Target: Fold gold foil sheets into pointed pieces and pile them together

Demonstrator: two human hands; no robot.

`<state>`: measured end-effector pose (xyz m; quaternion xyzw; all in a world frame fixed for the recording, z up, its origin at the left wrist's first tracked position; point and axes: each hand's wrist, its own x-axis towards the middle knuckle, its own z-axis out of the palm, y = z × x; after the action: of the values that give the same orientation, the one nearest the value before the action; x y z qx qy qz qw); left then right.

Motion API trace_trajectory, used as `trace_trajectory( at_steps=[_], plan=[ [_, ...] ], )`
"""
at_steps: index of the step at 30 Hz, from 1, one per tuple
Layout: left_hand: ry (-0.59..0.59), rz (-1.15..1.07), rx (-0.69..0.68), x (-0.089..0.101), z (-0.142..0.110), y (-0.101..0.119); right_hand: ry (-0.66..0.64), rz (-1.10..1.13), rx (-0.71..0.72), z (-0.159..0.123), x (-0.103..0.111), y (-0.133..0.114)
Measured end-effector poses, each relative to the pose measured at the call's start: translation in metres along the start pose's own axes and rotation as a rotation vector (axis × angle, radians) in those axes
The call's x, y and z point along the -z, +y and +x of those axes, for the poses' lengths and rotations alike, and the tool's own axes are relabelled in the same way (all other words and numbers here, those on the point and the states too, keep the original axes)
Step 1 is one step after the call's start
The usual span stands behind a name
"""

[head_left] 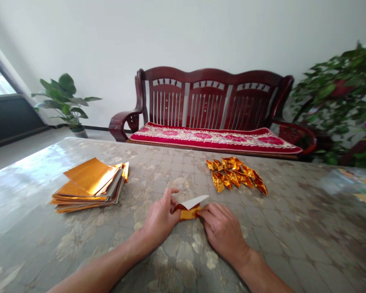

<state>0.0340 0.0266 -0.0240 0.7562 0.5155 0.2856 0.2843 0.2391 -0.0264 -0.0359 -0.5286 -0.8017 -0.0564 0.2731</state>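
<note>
A small gold paper sheet [190, 208], part folded with its white underside turned up, lies on the table [277, 228] right in front of me. My left hand [160, 219] pinches its left end between thumb and fingers. My right hand [223, 230] presses and grips its right end with curled fingers. A stack of flat gold sheets [90, 185] lies to the left. Several finished gold folded pieces [236, 174] are grouped beyond my right hand.
The table has a glossy patterned cover. Behind it stands a dark wooden bench [207, 106] with a red cushion. A potted plant [65, 99] is at the back left, leafy plants [344, 97] at the right. Papers [358, 179] lie at the table's right edge.
</note>
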Motion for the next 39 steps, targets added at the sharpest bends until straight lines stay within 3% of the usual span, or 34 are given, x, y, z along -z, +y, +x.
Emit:
trace_trajectory(
  at_steps=[3,6,10,14,17,20,24,29,35,39],
  plan=[
    [0.096,0.054,-0.144,0.001,-0.002,-0.002,0.077,0.079,0.032,0.002,0.001,-0.004],
    [0.180,0.172,-0.391,0.003,-0.008,-0.002,0.111,0.184,-0.011,0.003,0.000,-0.008],
    [0.197,0.283,-0.712,0.005,-0.019,0.001,0.030,0.479,-0.196,0.002,-0.004,-0.013],
    [0.140,0.308,-0.891,0.009,-0.021,0.004,-0.065,0.954,-0.466,0.003,0.000,-0.018],
    [0.111,0.340,-0.939,0.011,-0.020,0.007,-0.089,1.294,-0.646,0.005,0.006,-0.022],
    [0.092,0.333,-0.958,0.010,-0.019,0.008,-0.156,1.494,-0.680,0.008,0.013,-0.026],
    [0.062,0.314,-0.969,0.009,-0.019,0.008,-0.235,1.559,-0.584,0.009,0.012,-0.027],
    [-0.022,0.298,-0.963,0.012,-0.019,0.011,-0.189,1.525,-0.735,0.001,-0.004,-0.018],
    [0.173,0.306,-0.983,0.012,-0.011,0.002,-0.174,1.750,-0.801,0.004,-0.004,-0.009],
    [0.186,0.303,-0.923,0.017,-0.004,-0.005,-0.227,1.831,-0.900,0.007,0.000,0.002]
  ],
)
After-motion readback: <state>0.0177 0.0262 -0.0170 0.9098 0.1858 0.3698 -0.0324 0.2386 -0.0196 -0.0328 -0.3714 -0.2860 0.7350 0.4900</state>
